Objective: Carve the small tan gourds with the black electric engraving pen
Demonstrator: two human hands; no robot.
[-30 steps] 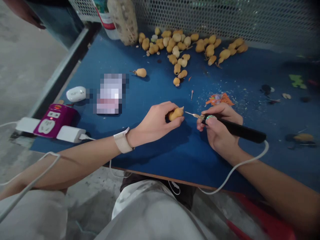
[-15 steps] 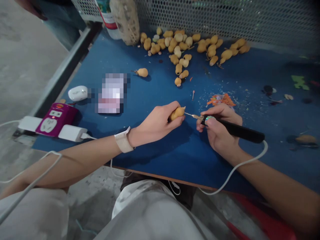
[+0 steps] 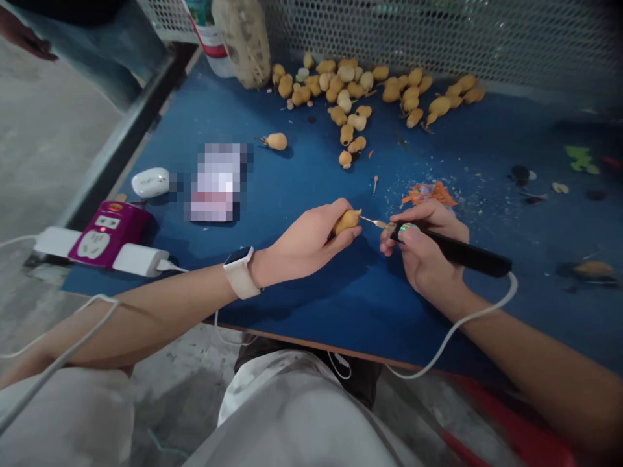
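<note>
My left hand point(image 3: 311, 240) grips a small tan gourd point(image 3: 346, 223) between thumb and fingers, its pointed tip facing right. Held like a pencil in my right hand point(image 3: 433, 250) is a black corded rotary engraving pen point(image 3: 472, 254). Its thin metal bit reaches left to the gourd's tip; I cannot tell whether the two touch. A white cable point(image 3: 479, 316) runs from the pen's back end. One more small gourd point(image 3: 277, 141), with a dry stem, lies on the blue table point(image 3: 292, 311) beyond my left hand.
Many small gourds point(image 3: 346, 72) lie along the mesh panel point(image 3: 389, 32). Orange shavings point(image 3: 431, 193) are heaped behind my right hand. At left are a blurred-out phone point(image 3: 217, 181), a white earbud case point(image 3: 150, 183) and a purple power socket point(image 3: 111, 233). A person point(image 3: 92, 52) stands beyond the table.
Both hands stay almost in place, with the gourd and engraving pen still held. The person at the upper left shows more in view, a hand now visible.
</note>
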